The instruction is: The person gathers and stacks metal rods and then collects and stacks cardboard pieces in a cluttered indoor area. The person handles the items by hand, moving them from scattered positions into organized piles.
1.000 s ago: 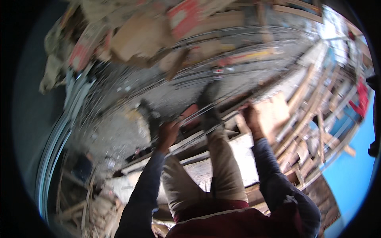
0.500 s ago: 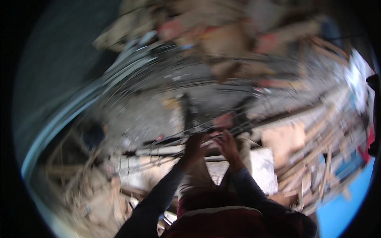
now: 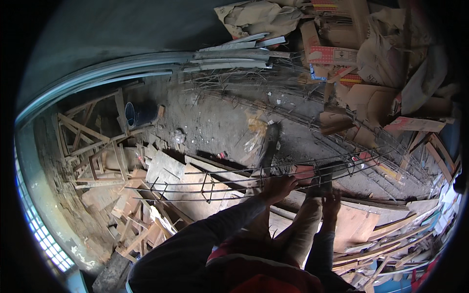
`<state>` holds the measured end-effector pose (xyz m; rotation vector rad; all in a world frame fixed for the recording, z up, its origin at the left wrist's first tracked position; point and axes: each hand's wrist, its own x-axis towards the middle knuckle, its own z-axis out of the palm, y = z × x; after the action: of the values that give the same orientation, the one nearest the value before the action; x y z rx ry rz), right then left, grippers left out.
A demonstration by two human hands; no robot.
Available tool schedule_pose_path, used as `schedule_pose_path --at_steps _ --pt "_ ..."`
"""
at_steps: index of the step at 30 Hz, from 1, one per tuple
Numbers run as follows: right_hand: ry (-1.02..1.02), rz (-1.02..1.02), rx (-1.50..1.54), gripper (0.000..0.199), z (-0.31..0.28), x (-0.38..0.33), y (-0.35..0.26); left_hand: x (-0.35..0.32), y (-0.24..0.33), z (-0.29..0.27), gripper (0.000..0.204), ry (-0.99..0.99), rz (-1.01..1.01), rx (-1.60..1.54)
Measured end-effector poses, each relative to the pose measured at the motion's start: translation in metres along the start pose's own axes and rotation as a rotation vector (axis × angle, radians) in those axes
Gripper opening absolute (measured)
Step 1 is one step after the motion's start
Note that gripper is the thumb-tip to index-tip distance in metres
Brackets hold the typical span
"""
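A long, narrow rebar cage (image 3: pixel 229 182) of thin rods tied with square stirrups lies across in front of me. My left hand (image 3: pixel 279 189) is closed around its rods near the middle. To the right, my right hand (image 3: pixel 331 202) is just below the cage's near rod, with its fingers slightly apart and nothing visible in them. A reddish block-like piece (image 3: pixel 303 173) shows behind the rods beside my left hand. My shoe (image 3: pixel 333 171) is under the cage, partly hidden by the rods.
Plywood sheets (image 3: pixel 168 172) and scrap wood (image 3: pixel 134 222) lie at left and below the cage. A dark blue bucket (image 3: pixel 139 114) stands farther left. More rebar (image 3: pixel 273 105) stretches across the floor. Flattened cardboard (image 3: pixel 373 100) is heaped at far right, and wood strips (image 3: pixel 391 239) lie near right.
The view has swung and is sharper now. My hands were close together over the rods; now they are apart, the left on the cage and the right lower down.
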<state>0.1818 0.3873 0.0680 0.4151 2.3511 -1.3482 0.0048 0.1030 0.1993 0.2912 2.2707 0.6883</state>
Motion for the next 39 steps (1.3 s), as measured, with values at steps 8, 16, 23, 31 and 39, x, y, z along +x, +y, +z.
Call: schedule_pose_path --at_steps 8,16,23,31,39 --pt "0.073 0.196 0.216 0.049 -0.006 0.069 0.047 -0.053 -0.039 -0.029 0.029 0.029 0.048 0.062" --pt "-0.100 0.669 1.979 0.056 0.054 0.036 -0.109 -0.118 -0.169 -0.123 0.023 -0.009 0.242 0.412" --pt "-0.181 0.884 1.906 0.041 0.164 0.055 -0.276 -0.187 -0.286 -0.273 0.029 0.174 0.003 0.328" --pt "-0.329 0.915 2.013 0.054 0.324 0.130 -0.490 -0.264 -0.476 -0.433 0.020 0.319 -0.186 0.968" --pt "-0.414 0.554 1.889 0.063 0.403 0.270 -0.654 -0.201 -0.566 -0.579 0.027 0.393 -0.536 0.894"
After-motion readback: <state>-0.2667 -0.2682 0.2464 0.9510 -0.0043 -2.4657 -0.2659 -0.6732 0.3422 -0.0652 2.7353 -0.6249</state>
